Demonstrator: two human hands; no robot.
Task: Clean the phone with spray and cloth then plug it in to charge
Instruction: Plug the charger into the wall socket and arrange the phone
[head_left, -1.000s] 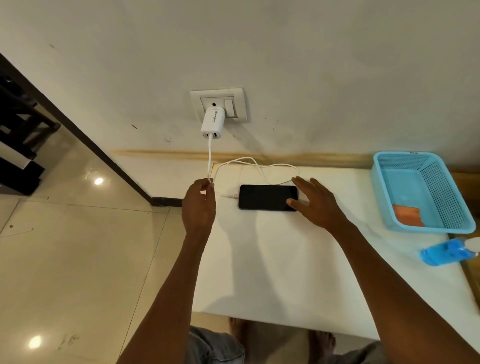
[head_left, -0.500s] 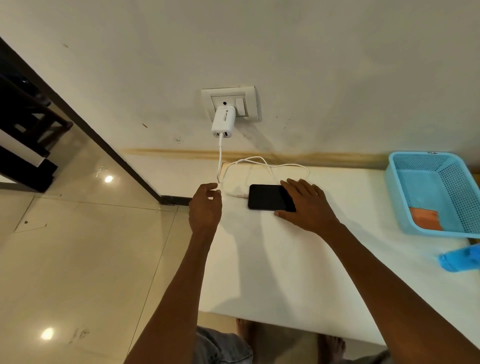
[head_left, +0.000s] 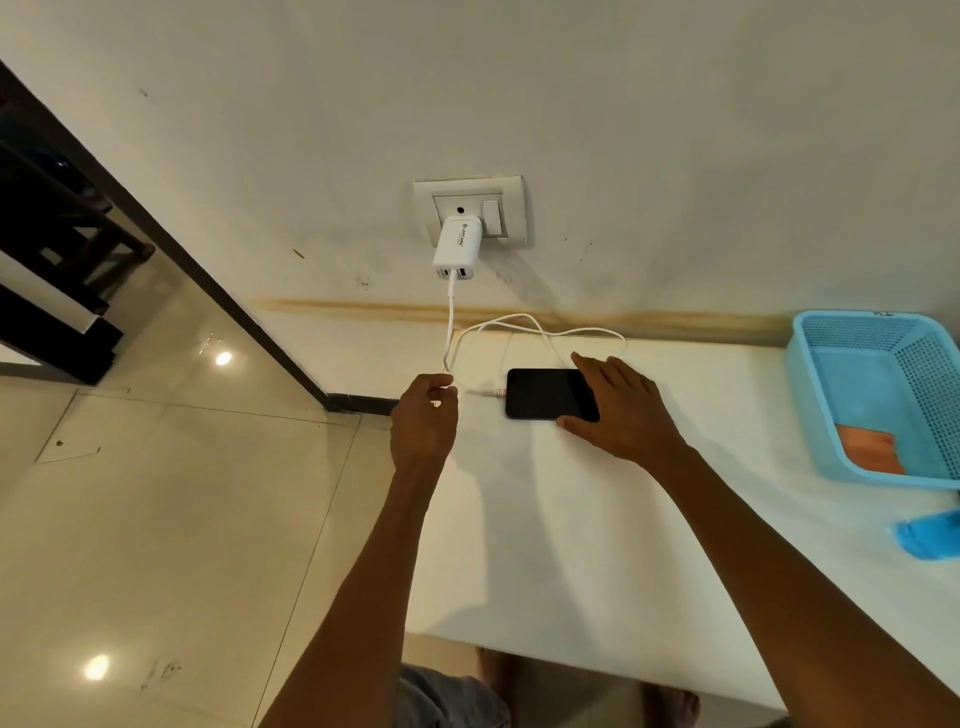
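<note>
Facing you is the pale wall (head_left: 675, 130), and below it the white table (head_left: 597, 519) runs across to your right. On its far right sits the blue basket (head_left: 810, 405) with an orange cloth (head_left: 870, 449) lying inside, and just in front of the basket the blue spray bottle (head_left: 932, 532) lies cut off by the picture's edge.

Between your hands the phone (head_left: 545, 395) lies flat, screen up and dark, its long axis running left to right along the wall. Its left short end points at your left hand (head_left: 423, 421), and the connector of the white cable (head_left: 540, 327) meets that end. The cable loops back over the table by the wall and climbs to the white charger (head_left: 457, 249), which sits in the wall socket (head_left: 470, 208).

Your right hand (head_left: 623, 410) rests over the phone's right end, fingers spread and fairly straight, thumb at the near edge. Your left hand hovers just left of the phone, fingers curled; it seems to pinch the cable where it drops from the charger, though the grip itself is hidden.

Compared with a second ago, your right hand has slid further onto the phone, covering more of the screen. Your left hand stays at the cable.
</note>
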